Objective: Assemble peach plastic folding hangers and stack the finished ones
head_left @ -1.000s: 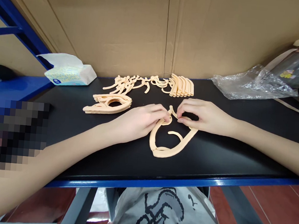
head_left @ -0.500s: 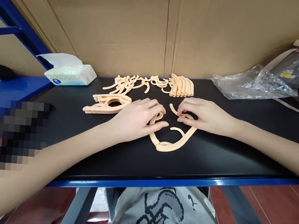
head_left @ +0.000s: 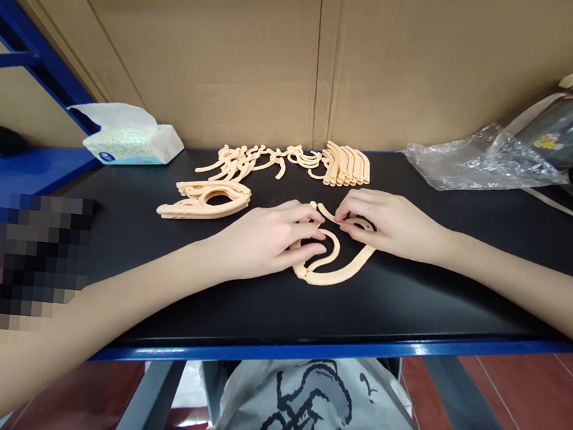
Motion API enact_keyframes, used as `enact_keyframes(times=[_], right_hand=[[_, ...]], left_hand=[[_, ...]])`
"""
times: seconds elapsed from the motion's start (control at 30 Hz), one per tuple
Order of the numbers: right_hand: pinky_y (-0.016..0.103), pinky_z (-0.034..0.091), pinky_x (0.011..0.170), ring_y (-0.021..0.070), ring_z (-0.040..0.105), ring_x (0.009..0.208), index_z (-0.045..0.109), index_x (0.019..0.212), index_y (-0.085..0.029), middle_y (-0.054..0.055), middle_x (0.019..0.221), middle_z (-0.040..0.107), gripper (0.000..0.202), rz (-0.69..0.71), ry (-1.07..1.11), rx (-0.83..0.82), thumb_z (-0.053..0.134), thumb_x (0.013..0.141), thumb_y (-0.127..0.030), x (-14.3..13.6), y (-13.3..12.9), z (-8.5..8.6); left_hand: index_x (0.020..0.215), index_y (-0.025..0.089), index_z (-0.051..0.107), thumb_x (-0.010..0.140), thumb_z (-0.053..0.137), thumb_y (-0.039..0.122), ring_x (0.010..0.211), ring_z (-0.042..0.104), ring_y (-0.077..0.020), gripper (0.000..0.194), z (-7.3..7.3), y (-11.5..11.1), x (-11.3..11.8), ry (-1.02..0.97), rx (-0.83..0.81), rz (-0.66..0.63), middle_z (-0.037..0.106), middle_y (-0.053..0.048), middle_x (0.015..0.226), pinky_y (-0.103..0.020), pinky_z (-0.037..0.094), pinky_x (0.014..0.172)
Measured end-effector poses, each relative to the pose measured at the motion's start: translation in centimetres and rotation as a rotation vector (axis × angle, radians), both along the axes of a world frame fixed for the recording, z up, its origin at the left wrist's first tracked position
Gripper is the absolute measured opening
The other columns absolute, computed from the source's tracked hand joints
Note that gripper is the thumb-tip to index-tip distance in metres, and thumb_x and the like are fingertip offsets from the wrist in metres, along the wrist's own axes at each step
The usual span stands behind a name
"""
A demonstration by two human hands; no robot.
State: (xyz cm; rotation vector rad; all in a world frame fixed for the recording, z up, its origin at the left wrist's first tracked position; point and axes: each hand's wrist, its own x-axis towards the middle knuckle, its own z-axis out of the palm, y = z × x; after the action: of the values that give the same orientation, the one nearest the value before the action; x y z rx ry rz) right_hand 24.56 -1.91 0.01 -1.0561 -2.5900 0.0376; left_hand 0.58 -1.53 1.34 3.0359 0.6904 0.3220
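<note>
A beige plastic folding hanger (head_left: 341, 273) lies partly folded on the black tabletop, with its curved hook (head_left: 334, 249) inside the bent arms. My left hand (head_left: 277, 237) is curled over the hanger's left arm, fingertips and thumb at the hook's tip; the fingers cover much of that arm. Thumb and fingers of my right hand (head_left: 383, 220) pinch the thin curved piece at the far end of the right arm. To the left of my left hand rests a small stack of folded beige hangers (head_left: 205, 201).
Loose beige hooks and curved pieces (head_left: 241, 161) lie along the back, beside a row of beige hanger arms (head_left: 348, 165). A tissue pack (head_left: 133, 138) stands at back left. Clear plastic wrap (head_left: 481, 165) and a transparent bag (head_left: 559, 132) are at right. Cardboard (head_left: 205, 54) rises behind.
The hook has swung round, its tip now by my left fingers. My left hand has moved slightly right and nearer, its fingers curling in. My right hand keeps its grip, shifting little.
</note>
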Motion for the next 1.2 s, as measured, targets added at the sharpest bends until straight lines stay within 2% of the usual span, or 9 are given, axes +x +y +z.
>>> enact_keyframes(times=[0.17, 0.3, 0.4, 0.47, 0.6, 0.73, 0.97, 1.2], right_hand=[[0.028, 0.038, 0.069, 0.0156, 0.050, 0.074, 0.051, 0.085, -0.020, 0.002, 0.081, 0.058, 0.008, 0.025, -0.006, 0.010, 0.044, 0.085, -0.015, -0.1, -0.1, 0.1], [0.030, 0.038, 0.073, 0.0152, 0.050, 0.073, 0.050, 0.086, -0.020, 0.002, 0.081, 0.058, 0.008, 0.105, 0.016, -0.007, 0.043, 0.089, -0.021, -0.2, -0.3, 0.2], [0.030, 0.038, 0.075, 0.0157, 0.051, 0.075, 0.051, 0.088, -0.020, 0.002, 0.084, 0.059, 0.017, 0.159, 0.025, -0.039, 0.051, 0.088, -0.037, -0.3, -0.6, 0.2], [0.030, 0.039, 0.075, 0.0163, 0.052, 0.078, 0.052, 0.092, -0.019, 0.003, 0.088, 0.060, 0.024, 0.182, 0.024, -0.049, 0.056, 0.085, -0.042, -0.5, -0.8, 0.3], [0.029, 0.039, 0.077, 0.0168, 0.051, 0.085, 0.054, 0.098, -0.019, 0.004, 0.095, 0.060, 0.018, 0.224, 0.038, -0.051, 0.057, 0.081, -0.025, -0.8, -1.2, 0.3], [0.028, 0.039, 0.075, 0.0160, 0.049, 0.082, 0.054, 0.096, -0.019, 0.002, 0.090, 0.060, 0.023, 0.240, 0.057, -0.042, 0.054, 0.074, -0.012, -0.9, -1.2, 0.1], [0.028, 0.041, 0.078, 0.0159, 0.050, 0.083, 0.055, 0.099, -0.019, 0.001, 0.089, 0.060, 0.030, 0.230, 0.077, -0.051, 0.052, 0.072, -0.007, -0.7, -1.1, -0.1], [0.032, 0.042, 0.083, 0.0187, 0.051, 0.090, 0.056, 0.099, -0.019, 0.004, 0.095, 0.060, 0.022, 0.180, 0.049, 0.034, 0.051, 0.079, -0.012, -0.6, -0.7, -0.2]], left_hand=[[0.105, 0.014, 0.066, 0.095, 0.041, 0.036, 0.100, 0.059, -0.0219, 0.035, -0.3, 0.6, -0.2, 0.021, 0.147, 0.166, 0.064, -0.008, 0.110, -0.035, 0.050, 0.084], [0.113, 0.011, 0.062, 0.096, 0.038, 0.035, 0.101, 0.059, -0.0249, 0.038, 0.0, 0.7, -0.2, 0.093, 0.213, 0.227, 0.066, -0.009, 0.109, -0.038, 0.049, 0.086], [0.108, 0.012, 0.064, 0.096, 0.035, 0.030, 0.098, 0.060, -0.0237, 0.035, 0.2, 0.7, -0.3, 0.110, 0.232, 0.233, 0.067, -0.008, 0.106, -0.036, 0.049, 0.083], [0.104, 0.013, 0.064, 0.094, 0.035, 0.023, 0.096, 0.060, -0.0227, 0.032, 0.2, 0.7, -0.3, 0.120, 0.236, 0.231, 0.067, -0.008, 0.105, -0.035, 0.050, 0.080], [0.105, 0.014, 0.063, 0.089, 0.037, 0.011, 0.097, 0.061, -0.0221, 0.030, 0.2, 0.9, -0.5, 0.145, 0.234, 0.216, 0.067, -0.008, 0.105, -0.033, 0.050, 0.076], [0.109, 0.015, 0.061, 0.082, 0.037, 0.000, 0.097, 0.060, -0.0203, 0.039, 0.3, 1.1, -0.7, 0.162, 0.220, 0.205, 0.067, -0.006, 0.105, -0.030, 0.050, 0.073], [0.112, 0.016, 0.058, 0.076, 0.036, -0.007, 0.101, 0.056, -0.0201, 0.049, 0.3, 1.0, -0.9, 0.170, 0.213, 0.156, 0.064, -0.004, 0.110, -0.031, 0.049, 0.079], [0.113, 0.018, 0.057, 0.087, 0.039, 0.002, 0.094, 0.056, -0.0190, 0.035, 0.4, 0.8, -0.6, 0.138, 0.198, 0.120, 0.062, -0.003, 0.105, -0.029, 0.049, 0.074]])
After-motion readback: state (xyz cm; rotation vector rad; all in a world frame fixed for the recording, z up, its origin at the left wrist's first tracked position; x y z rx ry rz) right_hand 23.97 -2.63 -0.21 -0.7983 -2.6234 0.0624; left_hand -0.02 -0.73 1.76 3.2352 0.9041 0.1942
